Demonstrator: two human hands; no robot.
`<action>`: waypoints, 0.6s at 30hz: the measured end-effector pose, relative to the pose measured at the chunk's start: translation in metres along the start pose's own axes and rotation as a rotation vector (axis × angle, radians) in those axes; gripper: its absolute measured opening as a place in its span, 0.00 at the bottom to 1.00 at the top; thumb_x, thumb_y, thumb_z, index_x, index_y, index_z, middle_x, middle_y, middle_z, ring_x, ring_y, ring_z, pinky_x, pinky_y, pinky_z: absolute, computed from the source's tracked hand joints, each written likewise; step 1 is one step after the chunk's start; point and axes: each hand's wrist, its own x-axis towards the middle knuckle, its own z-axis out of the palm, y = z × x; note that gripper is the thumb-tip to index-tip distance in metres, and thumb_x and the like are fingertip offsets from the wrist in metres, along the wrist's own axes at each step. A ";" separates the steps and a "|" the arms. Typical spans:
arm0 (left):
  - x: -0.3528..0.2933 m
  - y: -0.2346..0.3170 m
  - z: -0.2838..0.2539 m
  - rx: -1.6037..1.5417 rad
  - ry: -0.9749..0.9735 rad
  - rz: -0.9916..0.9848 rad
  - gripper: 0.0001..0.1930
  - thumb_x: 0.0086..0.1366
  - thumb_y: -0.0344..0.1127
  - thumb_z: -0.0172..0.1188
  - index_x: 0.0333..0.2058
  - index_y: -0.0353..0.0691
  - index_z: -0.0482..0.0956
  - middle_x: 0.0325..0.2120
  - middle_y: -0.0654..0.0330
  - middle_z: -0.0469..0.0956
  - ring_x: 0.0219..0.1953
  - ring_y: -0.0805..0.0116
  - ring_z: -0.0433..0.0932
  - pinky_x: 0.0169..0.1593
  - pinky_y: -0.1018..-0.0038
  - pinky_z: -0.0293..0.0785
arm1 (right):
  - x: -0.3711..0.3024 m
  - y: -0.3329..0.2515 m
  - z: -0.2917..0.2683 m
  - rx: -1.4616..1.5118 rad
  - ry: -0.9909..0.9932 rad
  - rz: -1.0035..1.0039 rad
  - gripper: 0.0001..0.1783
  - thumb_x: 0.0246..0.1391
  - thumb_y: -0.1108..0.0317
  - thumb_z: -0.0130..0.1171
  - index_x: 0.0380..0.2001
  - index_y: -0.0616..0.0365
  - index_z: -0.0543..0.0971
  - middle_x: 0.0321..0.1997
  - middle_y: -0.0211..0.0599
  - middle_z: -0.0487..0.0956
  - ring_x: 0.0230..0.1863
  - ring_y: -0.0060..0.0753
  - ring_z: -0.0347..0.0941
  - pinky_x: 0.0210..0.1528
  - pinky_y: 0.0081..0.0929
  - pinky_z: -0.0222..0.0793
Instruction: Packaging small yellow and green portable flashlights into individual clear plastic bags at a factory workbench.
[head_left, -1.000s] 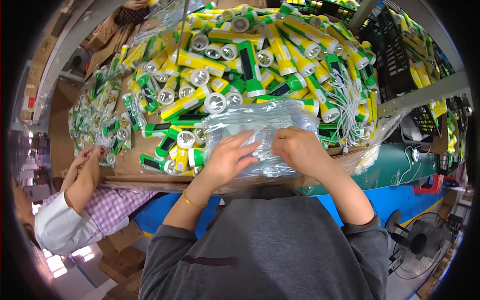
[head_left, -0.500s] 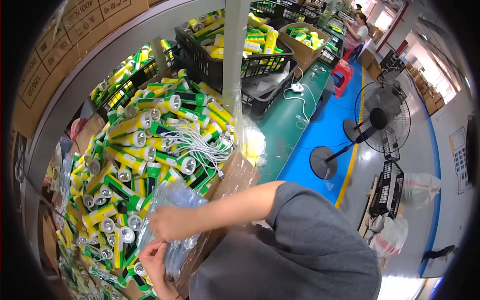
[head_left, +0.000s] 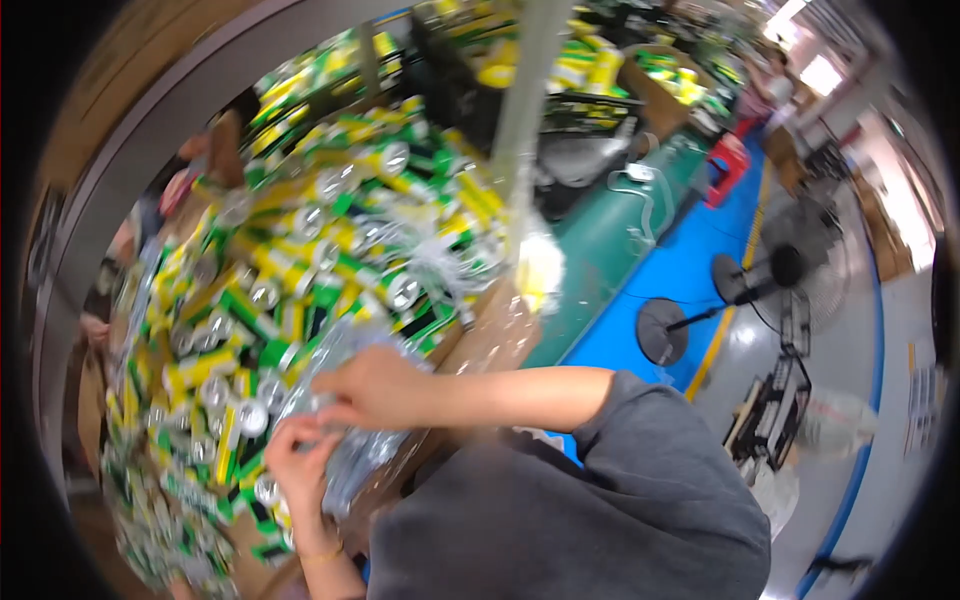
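Observation:
A stack of clear, bluish plastic bags (head_left: 365,465) lies on the near edge of a large heap of yellow and green flashlights (head_left: 240,310). Above the bags my two hands meet, their fingertips almost touching. My left hand (head_left: 297,462) is curled, thumb against fingers, at what looks like thin film of a plastic bag. From the right reaches my right hand (head_left: 378,388), bent at the wrist, thumb and fingers closed round the same filmy spot. Motion blur hides the exact edge of the film. Beyond the hands a bundle of white cables (head_left: 425,255) rests on the flashlights.
A grey post (head_left: 525,130) rises beyond the heap, beside a black crate (head_left: 595,115) of flashlights. Right of it runs a green bench (head_left: 590,270). A floor fan (head_left: 785,268) stands on the right. At left, another person's hand (head_left: 95,330) shows beyond the frame's bar.
The view has swung, shifting the scene right and blurring it. My right hand has lifted off the bags' surface to the left hand's fingertips; the left hand has risen and its fingers have spread slightly.

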 end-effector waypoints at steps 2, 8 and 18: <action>0.003 -0.004 0.004 -0.134 -0.021 -0.037 0.06 0.46 0.22 0.67 0.21 0.33 0.77 0.27 0.57 0.79 0.32 0.68 0.76 0.39 0.74 0.72 | 0.009 0.004 0.005 0.306 0.074 0.115 0.12 0.48 0.61 0.64 0.31 0.57 0.77 0.20 0.38 0.77 0.21 0.37 0.76 0.23 0.31 0.69; -0.012 -0.004 0.010 -0.716 0.127 -0.318 0.05 0.50 0.20 0.64 0.24 0.34 0.76 0.32 0.59 0.78 0.36 0.73 0.75 0.41 0.77 0.70 | -0.007 -0.012 -0.008 0.321 -0.043 -0.005 0.09 0.42 0.74 0.64 0.30 0.57 0.77 0.23 0.32 0.78 0.21 0.27 0.75 0.24 0.22 0.70; -0.026 0.003 0.003 -0.089 0.496 -0.017 0.06 0.48 0.19 0.57 0.24 0.36 0.71 0.27 0.58 0.74 0.31 0.66 0.74 0.37 0.73 0.69 | -0.005 -0.028 -0.021 0.101 -0.100 -0.547 0.11 0.35 0.72 0.68 0.25 0.56 0.76 0.29 0.32 0.78 0.23 0.27 0.75 0.25 0.23 0.72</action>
